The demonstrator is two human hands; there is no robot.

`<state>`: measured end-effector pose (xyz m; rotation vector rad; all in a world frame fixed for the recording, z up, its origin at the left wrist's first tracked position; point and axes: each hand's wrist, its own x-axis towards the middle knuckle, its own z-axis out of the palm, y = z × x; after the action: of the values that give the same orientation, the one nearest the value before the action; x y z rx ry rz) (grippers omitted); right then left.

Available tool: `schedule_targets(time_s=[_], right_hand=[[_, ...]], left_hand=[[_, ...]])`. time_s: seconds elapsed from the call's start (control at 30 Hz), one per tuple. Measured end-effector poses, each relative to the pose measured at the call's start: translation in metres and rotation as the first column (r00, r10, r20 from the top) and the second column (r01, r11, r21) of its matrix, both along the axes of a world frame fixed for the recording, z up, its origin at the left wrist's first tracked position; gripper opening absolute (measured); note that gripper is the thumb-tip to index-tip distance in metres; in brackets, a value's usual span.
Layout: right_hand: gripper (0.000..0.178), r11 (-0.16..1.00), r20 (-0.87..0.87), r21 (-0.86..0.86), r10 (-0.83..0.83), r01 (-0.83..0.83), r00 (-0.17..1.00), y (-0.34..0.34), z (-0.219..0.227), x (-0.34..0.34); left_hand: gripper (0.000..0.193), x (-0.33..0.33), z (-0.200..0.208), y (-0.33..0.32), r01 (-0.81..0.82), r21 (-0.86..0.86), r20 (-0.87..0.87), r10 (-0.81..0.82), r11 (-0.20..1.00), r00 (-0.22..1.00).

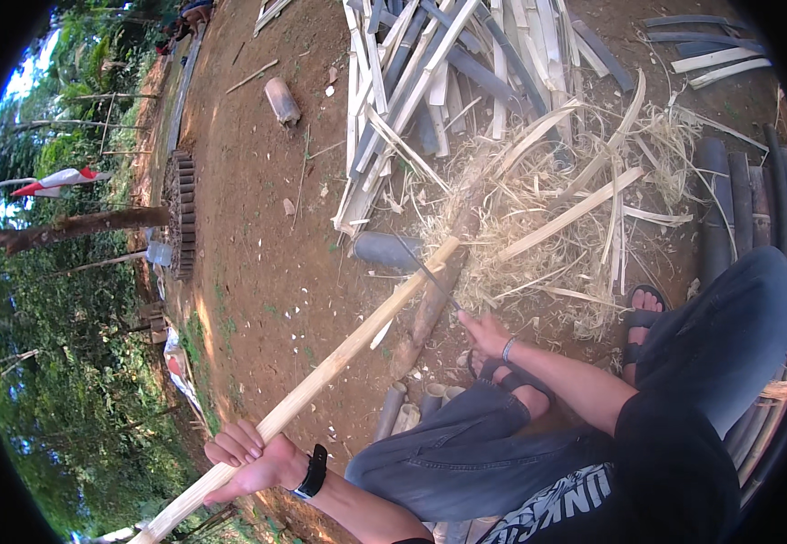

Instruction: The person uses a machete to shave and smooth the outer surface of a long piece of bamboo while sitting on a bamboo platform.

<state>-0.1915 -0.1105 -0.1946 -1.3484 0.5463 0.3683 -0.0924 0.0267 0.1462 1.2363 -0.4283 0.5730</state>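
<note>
A long pale bamboo strip (339, 358) slants from the lower left up to the middle. My left hand (253, 461), with a black watch at its wrist, is closed around its near part. In my right hand (486, 335) is the handle of a long thin knife (430, 274); the fingers wrap the handle and hide most of it. The blade lies across the strip close to its far end. A small sliver (382, 334) sticks out beside the strip. Beneath that far end, a brown log (422, 328) lies on the ground.
Curly shavings (539, 245) heap up beyond my right hand. Split bamboo pieces (430, 63) are piled at the top. Bamboo tubes (715, 195) lie at the right, and a short section (282, 102) on the brown dirt. My sandalled feet (525, 394) flank the work.
</note>
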Motion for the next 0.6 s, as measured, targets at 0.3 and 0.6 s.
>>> schedule_targets(time_s=[0.3,0.6], right_hand=[[0.078,0.997,0.045,-0.033,-0.061,0.063,0.997,0.007,-0.002,0.007],[0.075,0.998,0.202,-0.060,0.028,-0.016,0.979,0.010,-0.018,0.002]], left_hand=[[0.067,0.003,0.000,0.003,0.020,0.002,-0.005,-0.020,1.000,1.000],[0.066,0.004,0.001,-0.001,-0.019,0.023,-0.003,0.019,1.000,1.000]])
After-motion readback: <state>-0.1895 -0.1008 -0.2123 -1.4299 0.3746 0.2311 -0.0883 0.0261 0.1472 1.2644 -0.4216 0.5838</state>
